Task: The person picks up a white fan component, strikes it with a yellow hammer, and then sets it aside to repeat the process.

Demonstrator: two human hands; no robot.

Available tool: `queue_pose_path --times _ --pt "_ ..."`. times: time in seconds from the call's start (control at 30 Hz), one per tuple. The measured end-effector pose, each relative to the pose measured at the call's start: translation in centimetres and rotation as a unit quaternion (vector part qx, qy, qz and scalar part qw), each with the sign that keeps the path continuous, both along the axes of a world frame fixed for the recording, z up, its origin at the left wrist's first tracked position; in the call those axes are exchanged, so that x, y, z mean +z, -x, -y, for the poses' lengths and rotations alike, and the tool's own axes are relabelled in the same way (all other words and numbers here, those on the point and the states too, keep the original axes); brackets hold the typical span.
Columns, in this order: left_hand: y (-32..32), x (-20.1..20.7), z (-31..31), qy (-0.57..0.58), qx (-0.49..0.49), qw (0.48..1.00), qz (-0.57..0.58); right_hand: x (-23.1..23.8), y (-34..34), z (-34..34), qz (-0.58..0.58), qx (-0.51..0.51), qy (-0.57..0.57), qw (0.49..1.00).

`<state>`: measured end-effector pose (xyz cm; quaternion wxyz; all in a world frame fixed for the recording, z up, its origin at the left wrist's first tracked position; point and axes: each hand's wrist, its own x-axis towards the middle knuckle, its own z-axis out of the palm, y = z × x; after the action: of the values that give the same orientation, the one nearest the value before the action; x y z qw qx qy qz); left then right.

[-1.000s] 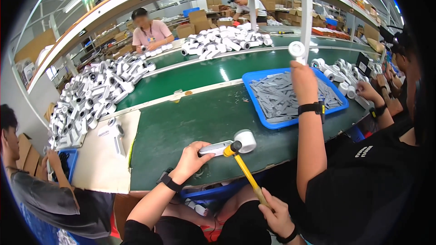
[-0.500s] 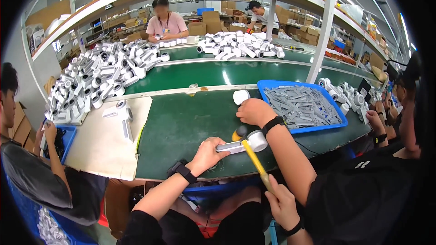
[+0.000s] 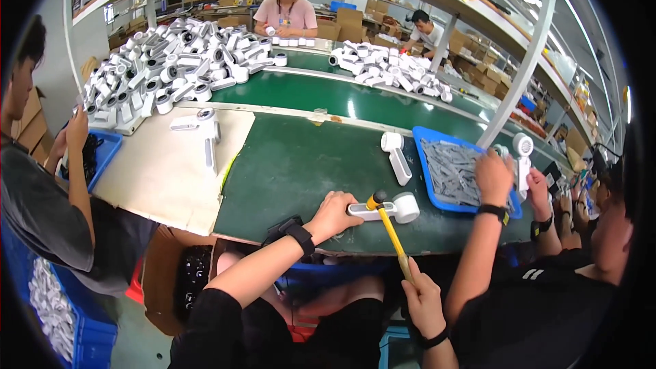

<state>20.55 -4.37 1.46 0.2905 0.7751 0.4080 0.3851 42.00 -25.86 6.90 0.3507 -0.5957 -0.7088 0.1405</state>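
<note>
1. The left hand (image 3: pixel 335 215) is curled around the handle end of a white handheld housing (image 3: pixel 404 209), back of the hand upward, fingers closed on it.
2. The right hand (image 3: pixel 424 298) is wrapped in a fist around the lower end of a yellow-handled hammer (image 3: pixel 395 238), just off the worktop's front edge.
3. The hammer slants up and leftward, its black-faced head over the housing's handle near the round end; whether they touch cannot be told.
4. The housing lies near the front edge of the green worktop (image 3: pixel 301 157), round end to the right.
5. The left forearm slants up rightward across that edge; the right wrist is below it.
6. Farther back, a second white housing (image 3: pixel 398 160) lies beside the left rim of a blue tray (image 3: pixel 426 164) of grey strips (image 3: pixel 447 167).
7. A co-worker's hand (image 3: pixel 493 176) is over the tray's right part.
</note>
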Motion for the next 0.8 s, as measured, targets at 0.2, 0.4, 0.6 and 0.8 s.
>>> queue_pose_path --times 0.2,0.4,0.6,0.8 --pt "0.1 -0.1 0.5 -0.013 0.061 0.998 -0.031 0.8 1.8 0.1 -0.071 -0.016 -0.05 0.996" --pt "-0.1 -0.3 0.6 0.007 0.082 0.994 -0.071 0.7 2.2 -0.8 -0.004 0.027 -0.052 0.998" --pt "0.0 0.3 0.9 0.004 0.079 0.995 -0.052 0.2 1.7 -0.9 0.04 0.036 -0.025 0.998" --pt "-0.1 0.7 0.9 0.016 0.072 0.995 -0.07 -0.1 1.5 -1.0 0.054 0.018 -0.025 0.998"
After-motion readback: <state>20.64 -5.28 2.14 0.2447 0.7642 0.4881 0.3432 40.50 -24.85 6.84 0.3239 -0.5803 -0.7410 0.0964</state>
